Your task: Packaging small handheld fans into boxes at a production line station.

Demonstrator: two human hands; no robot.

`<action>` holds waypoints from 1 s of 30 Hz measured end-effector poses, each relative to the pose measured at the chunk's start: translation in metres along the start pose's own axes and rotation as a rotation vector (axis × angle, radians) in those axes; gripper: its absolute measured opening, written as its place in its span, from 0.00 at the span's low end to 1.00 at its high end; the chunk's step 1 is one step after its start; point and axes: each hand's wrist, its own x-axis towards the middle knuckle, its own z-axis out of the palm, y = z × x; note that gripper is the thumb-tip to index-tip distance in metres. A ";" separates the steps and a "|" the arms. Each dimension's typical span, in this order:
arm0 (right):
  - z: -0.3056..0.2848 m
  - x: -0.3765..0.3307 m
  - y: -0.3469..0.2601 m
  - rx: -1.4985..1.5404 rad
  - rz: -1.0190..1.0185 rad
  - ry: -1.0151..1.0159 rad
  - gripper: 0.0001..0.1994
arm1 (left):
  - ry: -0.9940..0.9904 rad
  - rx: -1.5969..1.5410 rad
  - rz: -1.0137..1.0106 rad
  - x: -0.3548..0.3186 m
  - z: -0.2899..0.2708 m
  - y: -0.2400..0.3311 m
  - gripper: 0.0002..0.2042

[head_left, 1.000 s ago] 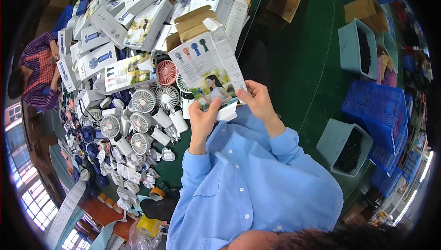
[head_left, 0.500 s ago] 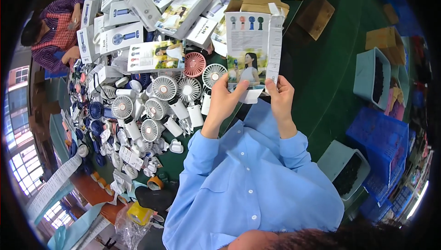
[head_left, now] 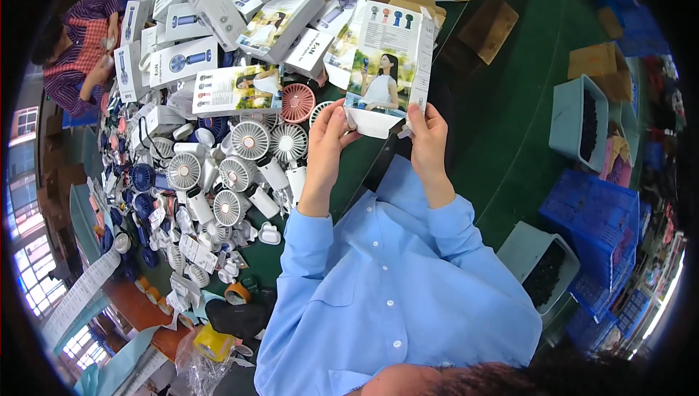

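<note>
I hold a tall printed carton, white with small fan pictures and a photo of a person, upright in front of me. My left hand grips its lower left corner by the open bottom flap. My right hand pinches the lower right edge. Both sleeves are light blue. Just left of my left hand lie several small handheld fans, white ones and a pink one, on the green table.
Many boxed fan cartons are piled at the back left. Another person in a striped shirt works at the far left. Grey bins and blue crates stand to the right; brown cardboard boxes lie beyond.
The carton has turned more upright and now faces me squarely. My hands have shifted to its bottom corners, and my view has swung so the table sits lower left.
</note>
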 end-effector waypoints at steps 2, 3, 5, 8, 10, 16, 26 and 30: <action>-0.004 0.000 -0.003 0.045 0.010 -0.020 0.13 | 0.006 -0.063 -0.024 -0.002 0.005 0.005 0.19; -0.005 0.001 -0.004 0.068 0.015 -0.032 0.13 | 0.005 -0.062 -0.023 -0.003 0.006 0.005 0.19; -0.005 -0.001 -0.012 0.105 0.034 -0.050 0.14 | -0.031 -0.116 -0.026 -0.004 0.007 0.004 0.20; -0.008 0.001 -0.017 0.206 0.066 -0.058 0.15 | -0.066 -0.162 0.001 -0.005 0.015 0.005 0.21; -0.015 0.005 -0.017 0.271 0.087 -0.077 0.16 | -0.042 -0.116 0.046 -0.004 0.017 0.004 0.20; -0.032 0.005 -0.031 0.522 0.217 -0.116 0.18 | 0.199 0.269 0.456 0.021 0.012 0.004 0.12; -0.068 0.008 -0.037 0.937 0.405 -0.265 0.19 | 0.235 1.160 0.645 0.078 0.031 0.016 0.40; -0.073 0.007 -0.042 1.044 0.413 -0.297 0.19 | 0.275 1.357 0.527 0.082 0.042 0.014 0.45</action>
